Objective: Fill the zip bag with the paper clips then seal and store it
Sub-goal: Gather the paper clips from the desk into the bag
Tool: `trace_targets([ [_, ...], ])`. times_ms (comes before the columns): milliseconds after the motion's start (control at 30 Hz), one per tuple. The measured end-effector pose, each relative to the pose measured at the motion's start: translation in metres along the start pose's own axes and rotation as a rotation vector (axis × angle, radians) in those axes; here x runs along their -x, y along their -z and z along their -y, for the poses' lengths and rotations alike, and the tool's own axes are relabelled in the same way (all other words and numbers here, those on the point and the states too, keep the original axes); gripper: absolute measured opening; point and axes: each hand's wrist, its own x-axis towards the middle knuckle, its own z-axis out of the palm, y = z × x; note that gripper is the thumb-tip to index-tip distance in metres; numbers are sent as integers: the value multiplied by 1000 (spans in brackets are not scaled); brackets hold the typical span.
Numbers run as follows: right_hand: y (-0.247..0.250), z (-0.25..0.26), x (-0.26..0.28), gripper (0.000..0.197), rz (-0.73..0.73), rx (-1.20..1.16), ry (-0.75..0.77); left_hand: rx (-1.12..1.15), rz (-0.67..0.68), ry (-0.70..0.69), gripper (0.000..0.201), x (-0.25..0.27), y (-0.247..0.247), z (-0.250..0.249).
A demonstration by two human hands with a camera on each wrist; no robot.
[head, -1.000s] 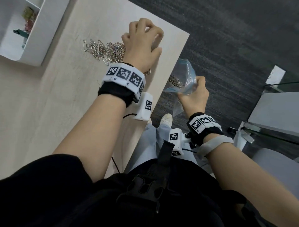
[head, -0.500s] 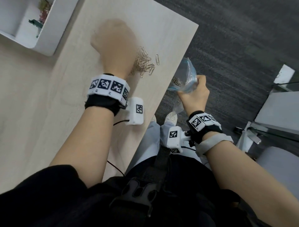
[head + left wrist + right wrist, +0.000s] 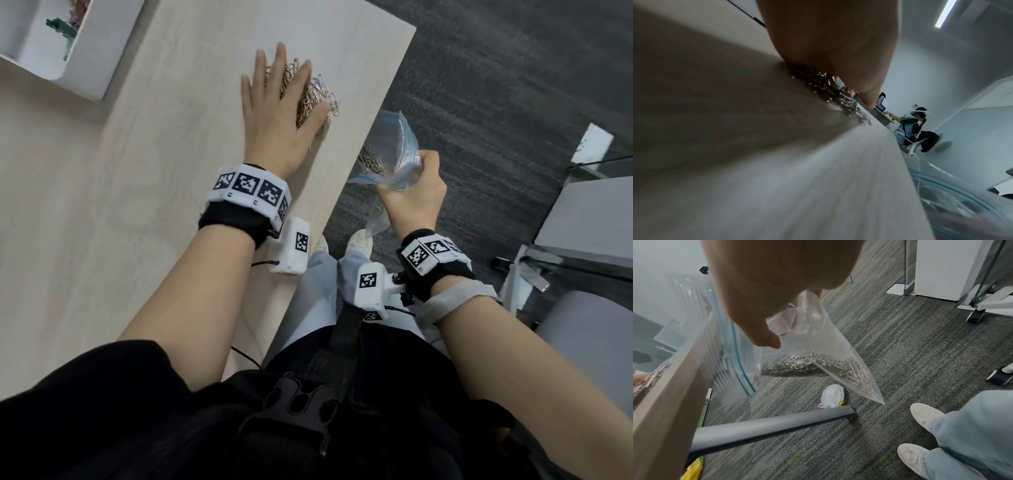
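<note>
**Paper clips swept toward the waiting bag**

Paper clips (image 3: 310, 97) lie heaped near the table (image 3: 137, 205) edge, at about one o'clock from the left hand (image 3: 274, 113), which rests flat over them, fingers straight and spread. At four o'clock from the heap, off the edge, the right hand (image 3: 416, 198) pinches the zip bag (image 3: 399, 150) by its rim (part-filled already). Judged best: keep the palm low, push steadily, and hold the mouth wide just under the edge.

Office: carpet tiles (image 3: 900, 353), glass partition (image 3: 906, 264)
</note>
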Motion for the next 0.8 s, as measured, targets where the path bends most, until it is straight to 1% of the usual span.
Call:
trace_targets([
  [133,2,-2,2,46,-7,-15,-13,54,-18,-66,60,4,1,-6],
  [200,2,-2,3,47,-15,-15,-11,-19,-9,-118,62,2,3,-11],
  [267,4,-2,2,47,-18,-12,-11,-83,32,-147,61,-1,2,-15],
  [333,5,-1,1,47,-20,-13,-12,-63,44,-145,53,-2,0,-17],
  [467,5,0,1,48,-17,-17,-15,32,-77,-173,29,5,-2,-19],
  [567,6,2,2,46,-19,-22,-10,30,-67,-195,24,11,0,-21],
  [633,6,3,2,45,-18,-23,-4,46,-55,-186,29,15,7,-17],
  [667,6,3,2,45,-15,-22,-5,50,-49,-174,37,17,11,-14],
  [733,5,3,3,46,-13,-17,-7,55,-4,-114,58,21,24,-6],
  [800,5,4,4,46,-12,-13,-2,52,88,-20,80,22,34,1],
])
